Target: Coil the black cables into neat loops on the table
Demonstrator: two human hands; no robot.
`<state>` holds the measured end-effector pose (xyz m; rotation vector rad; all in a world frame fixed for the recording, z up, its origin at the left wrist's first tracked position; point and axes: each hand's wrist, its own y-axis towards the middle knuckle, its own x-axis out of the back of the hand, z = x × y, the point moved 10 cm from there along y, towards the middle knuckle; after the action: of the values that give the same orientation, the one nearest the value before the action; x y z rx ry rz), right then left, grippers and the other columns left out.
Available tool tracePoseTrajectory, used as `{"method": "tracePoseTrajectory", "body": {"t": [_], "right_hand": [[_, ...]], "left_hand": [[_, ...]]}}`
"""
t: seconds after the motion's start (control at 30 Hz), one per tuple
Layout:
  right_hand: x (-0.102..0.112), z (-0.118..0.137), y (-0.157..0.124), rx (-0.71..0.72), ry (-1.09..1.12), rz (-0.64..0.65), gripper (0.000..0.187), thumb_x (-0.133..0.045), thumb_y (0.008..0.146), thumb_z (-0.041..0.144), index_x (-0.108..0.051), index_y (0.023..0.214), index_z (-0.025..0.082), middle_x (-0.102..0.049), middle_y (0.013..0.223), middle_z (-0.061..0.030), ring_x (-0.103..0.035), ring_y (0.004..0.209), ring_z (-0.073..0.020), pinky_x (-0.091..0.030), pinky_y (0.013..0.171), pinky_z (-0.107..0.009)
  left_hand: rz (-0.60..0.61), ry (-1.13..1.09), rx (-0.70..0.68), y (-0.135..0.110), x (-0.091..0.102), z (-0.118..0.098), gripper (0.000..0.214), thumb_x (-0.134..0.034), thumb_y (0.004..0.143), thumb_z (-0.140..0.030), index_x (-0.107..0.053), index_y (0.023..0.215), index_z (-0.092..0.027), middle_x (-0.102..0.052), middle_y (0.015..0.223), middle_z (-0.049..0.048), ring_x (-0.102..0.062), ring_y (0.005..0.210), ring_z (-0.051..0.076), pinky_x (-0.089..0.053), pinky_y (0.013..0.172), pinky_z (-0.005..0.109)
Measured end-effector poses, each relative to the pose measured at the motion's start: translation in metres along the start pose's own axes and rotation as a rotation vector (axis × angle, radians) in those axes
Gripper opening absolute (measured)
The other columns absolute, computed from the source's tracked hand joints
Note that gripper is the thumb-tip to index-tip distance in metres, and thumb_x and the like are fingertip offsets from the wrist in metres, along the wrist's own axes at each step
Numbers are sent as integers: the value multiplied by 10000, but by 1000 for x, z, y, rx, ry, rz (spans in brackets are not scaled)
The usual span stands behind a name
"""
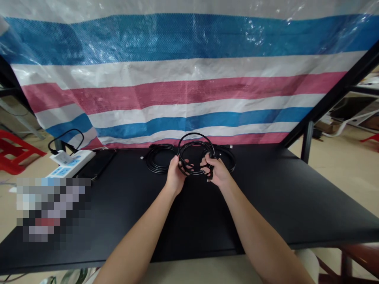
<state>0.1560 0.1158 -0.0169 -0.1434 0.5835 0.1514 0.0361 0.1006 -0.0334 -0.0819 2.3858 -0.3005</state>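
Both my hands hold a coiled black cable (195,135) above the back part of the black table. My left hand (177,175) is closed on the left side of the loops, thumb on top. The right side is gripped by my right hand (217,169), and a cable plug (209,180) hangs just below its fingers. Behind my left hand a second coiled black cable (155,172) lies on the table, its light metal plug pointing left. Another black cable coil (233,159) lies behind my right hand, partly hidden by it.
A white power strip (71,165) with a plugged-in adapter and a dark phone (97,163) lie at the table's (281,197) left edge. A blurred-out patch covers things nearer me. A striped plastic sheet (192,94) hangs behind. A red stool (17,154) stands on the left.
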Motion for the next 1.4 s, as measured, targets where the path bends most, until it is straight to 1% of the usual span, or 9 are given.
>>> {"method": "tracePoseTrajectory", "body": {"t": [0.13, 0.23, 0.4, 0.6, 0.77, 0.9, 1.0, 1.2, 1.4], "right_hand": [[9, -2, 2, 46, -112, -79, 287, -710, 447, 196, -488, 629, 206, -517, 485, 77, -430, 374, -69, -246, 311, -155], [2, -4, 2, 84, -174, -13, 366, -766, 425, 203, -523, 699, 205, -565, 531, 55, -477, 420, -87, -270, 323, -157], [-25, -11, -2, 45, -56, 227, 590, -688, 471, 665, -571, 815, 201, -618, 631, -23, -553, 523, -151, -269, 316, -191], [12, -16, 9, 12, -292, -117, 499, -767, 466, 554, -556, 750, 202, -564, 512, 22, -514, 437, -121, -248, 312, -182], [10, -8, 9, 33, -142, -14, 649, -592, 513, 770, -583, 823, 199, -594, 556, -14, -535, 466, -146, -382, 386, -245], [7, 4, 4, 97, -164, 61, 620, -776, 443, 551, -585, 927, 214, -633, 647, -5, -568, 538, -150, -429, 465, -254], [6, 4, 3, 73, -159, 79, 528, -766, 482, 386, -593, 951, 218, -639, 651, 7, -568, 539, -141, -414, 464, -240], [-2, -5, 2, 7, -207, 116, 174, -674, 507, 235, -577, 642, 185, -510, 443, 48, -485, 423, -97, -386, 441, -220], [-4, -7, 1, -15, -182, 176, 242, -726, 512, 223, -489, 555, 192, -408, 392, 86, -353, 335, -50, -282, 361, -196]], "left_hand": [[-20, -38, -25, 1, 3, -4, 390, -654, 656, -520, -492, 831, -211, -602, 692, -6, -622, 586, 163, -489, 550, 290], [-137, 33, -37, 5, 13, -3, 351, -739, 570, -221, -486, 812, -198, -546, 592, -57, -556, 492, 109, -431, 489, 220], [-277, 59, 8, 6, 28, 0, 184, -615, 577, -88, -477, 666, -170, -415, 445, -85, -418, 368, 63, -323, 395, 177], [-125, 37, 134, 4, 17, -6, 218, -626, 540, -94, -424, 574, -168, -323, 424, -106, -247, 325, 7, -195, 334, 145], [-173, 141, 68, 4, 23, -15, 287, -612, 574, -105, -342, 537, -196, -291, 398, -109, -261, 313, 24, -234, 316, 157], [-230, 277, -38, 5, 29, -23, 258, -606, 614, -120, -366, 563, -198, -346, 399, -98, -356, 321, 53, -311, 331, 174], [-271, 373, -119, 5, 31, -29, 201, -610, 649, -145, -419, 672, -202, -376, 410, -112, -385, 312, 66, -335, 342, 176], [-275, 621, -254, 4, 26, -38, 120, -620, 694, -214, -502, 705, -201, -483, 506, -80, -510, 384, 97, -427, 433, 219], [-236, 951, -344, -1, 16, -53, 61, -627, 689, -223, -604, 645, -187, -534, 466, -43, -575, 467, 133, -420, 506, 231]]}}
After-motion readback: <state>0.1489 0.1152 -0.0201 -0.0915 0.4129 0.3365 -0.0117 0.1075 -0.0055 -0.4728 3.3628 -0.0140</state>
